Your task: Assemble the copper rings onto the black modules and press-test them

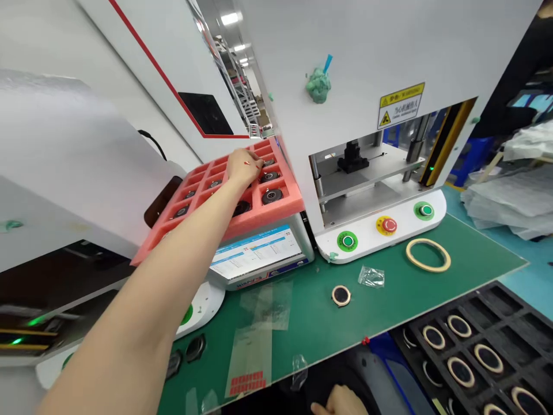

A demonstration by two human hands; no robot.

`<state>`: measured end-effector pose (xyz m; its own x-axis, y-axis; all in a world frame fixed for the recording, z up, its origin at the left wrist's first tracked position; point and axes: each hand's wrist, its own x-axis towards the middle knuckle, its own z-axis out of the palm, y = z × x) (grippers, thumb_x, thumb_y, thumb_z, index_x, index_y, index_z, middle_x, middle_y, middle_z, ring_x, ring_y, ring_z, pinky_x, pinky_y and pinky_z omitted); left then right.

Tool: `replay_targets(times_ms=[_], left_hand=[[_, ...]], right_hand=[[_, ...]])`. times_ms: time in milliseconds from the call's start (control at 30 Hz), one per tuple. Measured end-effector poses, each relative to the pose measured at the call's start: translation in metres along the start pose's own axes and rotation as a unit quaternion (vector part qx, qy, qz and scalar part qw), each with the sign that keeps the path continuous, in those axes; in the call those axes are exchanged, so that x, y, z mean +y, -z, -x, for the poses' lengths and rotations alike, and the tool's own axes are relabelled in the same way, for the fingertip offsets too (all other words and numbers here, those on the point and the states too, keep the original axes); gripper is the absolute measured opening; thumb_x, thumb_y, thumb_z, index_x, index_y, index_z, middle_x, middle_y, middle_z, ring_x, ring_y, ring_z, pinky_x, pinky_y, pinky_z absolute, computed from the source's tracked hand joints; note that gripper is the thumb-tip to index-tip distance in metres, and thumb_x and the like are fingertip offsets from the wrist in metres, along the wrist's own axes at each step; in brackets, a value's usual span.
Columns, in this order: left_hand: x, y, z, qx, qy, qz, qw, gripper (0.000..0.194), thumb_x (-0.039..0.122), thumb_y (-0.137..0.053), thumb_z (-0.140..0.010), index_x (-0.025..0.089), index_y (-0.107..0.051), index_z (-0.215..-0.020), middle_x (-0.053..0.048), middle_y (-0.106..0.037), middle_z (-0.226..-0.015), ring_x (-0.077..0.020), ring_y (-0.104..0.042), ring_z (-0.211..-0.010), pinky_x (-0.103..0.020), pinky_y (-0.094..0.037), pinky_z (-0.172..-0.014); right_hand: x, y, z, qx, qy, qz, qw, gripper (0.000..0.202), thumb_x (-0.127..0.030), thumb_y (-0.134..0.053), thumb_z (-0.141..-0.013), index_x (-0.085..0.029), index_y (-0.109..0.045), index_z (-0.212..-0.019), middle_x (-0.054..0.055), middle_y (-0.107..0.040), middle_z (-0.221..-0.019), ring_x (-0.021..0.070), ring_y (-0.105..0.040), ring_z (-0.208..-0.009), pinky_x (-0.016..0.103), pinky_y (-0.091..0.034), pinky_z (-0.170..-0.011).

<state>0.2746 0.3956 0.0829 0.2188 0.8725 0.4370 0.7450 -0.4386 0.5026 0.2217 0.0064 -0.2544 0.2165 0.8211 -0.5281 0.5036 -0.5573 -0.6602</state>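
Note:
My left hand reaches into the pink foam tray, its fingers bent down and closed at a compartment near the far right corner. Small red bits stick to the back of this hand. Right beside the fingertips lies a black round part; whatever the fingers grip is hidden. More black round parts sit in other compartments, and my forearm covers some of the tray. At the bottom edge, my right hand is low by my lap, its fingers mostly cut off by the frame.
The tray rests on a monitor. To its right stands a press machine with buttons. On the green bench lie a tan-rimmed disc, a tape ring and a plastic bag. A black tray holds several discs.

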Motion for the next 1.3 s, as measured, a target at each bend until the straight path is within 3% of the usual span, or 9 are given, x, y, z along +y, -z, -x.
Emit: replay_targets(times_ms=[200, 433, 533, 667, 833, 967, 1033, 1133, 1300], left_hand=[[0.022, 0.041, 0.057, 0.074, -0.099, 0.030, 0.992, 0.020, 0.008, -0.058, -0.086, 0.012, -0.066, -0.104, -0.006, -0.064, -0.118, -0.0129, -0.060, -0.098, -0.036, -0.048, -0.096], [-0.051, 0.092, 0.288, 0.066, -0.347, 0.077, 0.932, 0.022, 0.006, -0.061, -0.083, 0.022, -0.065, -0.098, -0.005, -0.066, -0.107, -0.0189, -0.064, -0.100, -0.033, -0.055, -0.088], [-0.095, 0.074, 0.367, 0.019, -0.296, 0.080, 0.952, 0.018, 0.006, -0.052, -0.088, 0.019, -0.064, -0.093, -0.007, -0.067, -0.101, -0.0159, -0.068, -0.086, -0.024, -0.057, -0.071], [-0.125, 0.053, 0.430, -0.237, -0.087, 0.206, 0.945, 0.019, 0.016, -0.049, -0.093, 0.017, -0.067, -0.090, -0.007, -0.070, -0.092, -0.0158, -0.068, -0.078, -0.025, -0.055, -0.071], [-0.116, 0.059, 0.465, -0.334, 0.151, 0.480, 0.797, 0.039, 0.048, -0.054, -0.093, 0.013, -0.072, -0.093, -0.011, -0.074, -0.086, -0.0199, -0.069, -0.081, -0.029, -0.053, -0.076], [-0.095, 0.077, 0.471, -0.232, 0.273, 0.736, 0.575, 0.050, 0.059, -0.070, -0.078, 0.014, -0.074, -0.098, -0.010, -0.073, -0.089, -0.0163, -0.068, -0.080, -0.024, -0.054, -0.075], [-0.089, 0.086, 0.475, -0.196, 0.314, 0.764, 0.528, 0.036, 0.047, -0.078, -0.075, 0.014, -0.076, -0.090, -0.005, -0.070, -0.078, -0.0100, -0.064, -0.067, -0.017, -0.052, -0.065], [-0.088, 0.101, 0.487, -0.145, 0.310, 0.728, 0.594, 0.023, 0.036, -0.079, -0.078, 0.014, -0.076, -0.083, -0.002, -0.066, -0.066, -0.0077, -0.061, -0.059, -0.014, -0.050, -0.055], [-0.093, 0.120, 0.511, 0.019, 0.120, 0.523, 0.843, 0.013, 0.015, -0.072, -0.083, 0.021, -0.075, -0.093, -0.001, -0.070, -0.078, -0.0106, -0.065, -0.070, -0.017, -0.054, -0.066]], right_hand=[[-0.002, 0.034, 0.025, -0.001, 0.158, -0.031, 0.987, 0.028, -0.021, -0.063, -0.079, -0.020, -0.066, -0.051, -0.003, -0.059, -0.040, 0.0145, -0.061, -0.040, 0.021, -0.047, -0.049], [-0.030, 0.125, -0.015, 0.314, 0.190, -0.063, 0.928, 0.023, -0.032, -0.057, -0.088, -0.015, -0.063, -0.102, 0.020, -0.065, -0.115, 0.0330, -0.055, -0.116, 0.047, -0.044, -0.099], [-0.045, 0.142, -0.040, 0.352, 0.184, -0.089, 0.913, 0.023, -0.030, -0.067, -0.082, -0.015, -0.060, -0.098, 0.016, -0.066, -0.104, 0.0321, -0.057, -0.111, 0.049, -0.045, -0.096], [-0.055, 0.143, -0.039, 0.311, 0.214, -0.142, 0.915, 0.034, -0.040, -0.070, -0.078, -0.016, -0.058, -0.099, 0.009, -0.067, -0.089, 0.0266, -0.064, -0.096, 0.047, -0.049, -0.091], [-0.073, 0.103, 0.023, 0.133, 0.326, -0.225, 0.908, 0.064, -0.069, -0.060, -0.076, -0.022, -0.049, -0.119, 0.011, -0.072, -0.104, 0.0244, -0.070, -0.096, 0.040, -0.055, -0.086], [-0.090, 0.062, 0.082, -0.017, 0.391, -0.317, 0.864, 0.069, -0.067, -0.072, -0.071, -0.030, -0.049, -0.124, 0.007, -0.073, -0.109, 0.0209, -0.070, -0.099, 0.035, -0.056, -0.088], [-0.095, 0.052, 0.102, -0.064, 0.410, -0.366, 0.833, 0.062, -0.053, -0.080, -0.072, -0.034, -0.053, -0.125, 0.004, -0.072, -0.110, 0.0178, -0.069, -0.101, 0.031, -0.054, -0.092], [-0.098, 0.051, 0.121, -0.066, 0.448, -0.322, 0.832, 0.053, -0.036, -0.080, -0.077, -0.032, -0.059, -0.126, 0.004, -0.071, -0.118, 0.0198, -0.065, -0.115, 0.036, -0.047, -0.107], [-0.095, 0.054, 0.144, 0.043, 0.513, -0.257, 0.818, 0.037, -0.006, -0.068, -0.084, -0.029, -0.070, -0.113, 0.002, -0.077, -0.102, 0.0180, -0.072, -0.101, 0.032, -0.058, -0.093]])
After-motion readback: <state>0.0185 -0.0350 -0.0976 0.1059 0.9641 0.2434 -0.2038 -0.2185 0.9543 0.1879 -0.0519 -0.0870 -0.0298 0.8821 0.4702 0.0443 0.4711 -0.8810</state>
